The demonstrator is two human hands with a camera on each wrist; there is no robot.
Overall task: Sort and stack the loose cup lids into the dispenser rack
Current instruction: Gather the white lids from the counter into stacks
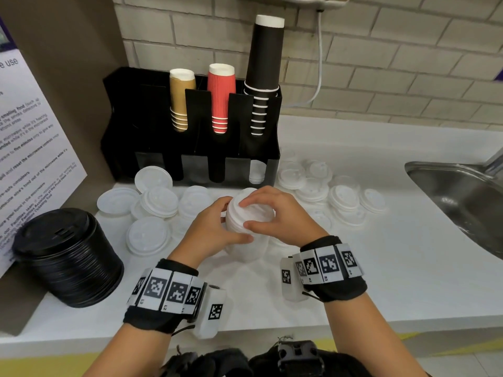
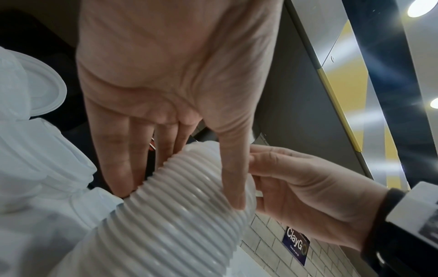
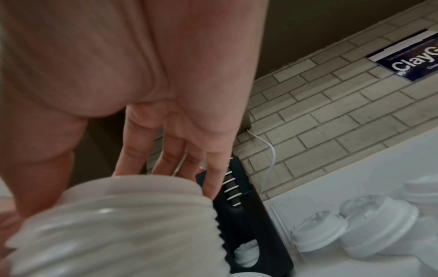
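A tall stack of white cup lids [image 1: 249,217] stands on the white counter just in front of the black dispenser rack [image 1: 190,137]. My left hand [image 1: 226,223] grips its left side, thumb in front and fingers behind. My right hand [image 1: 261,213] grips the top lids from the right, fingers curled over the rim. The left wrist view shows the ribbed stack [image 2: 189,202] between my left fingers [image 2: 118,159] and thumb, with the right hand [image 2: 296,196] beyond. In the right wrist view my fingers [image 3: 213,168] lie on the stack's top [image 3: 132,209]. A few white lids [image 1: 257,172] sit in the rack's lower right slot.
Loose white lids lie in a left pile [image 1: 155,197] and a right pile [image 1: 329,194]. A stack of black lids [image 1: 68,257] stands at the front left. Tan, red and black cups fill the rack's upper slots. A steel sink [image 1: 462,197] is at the right.
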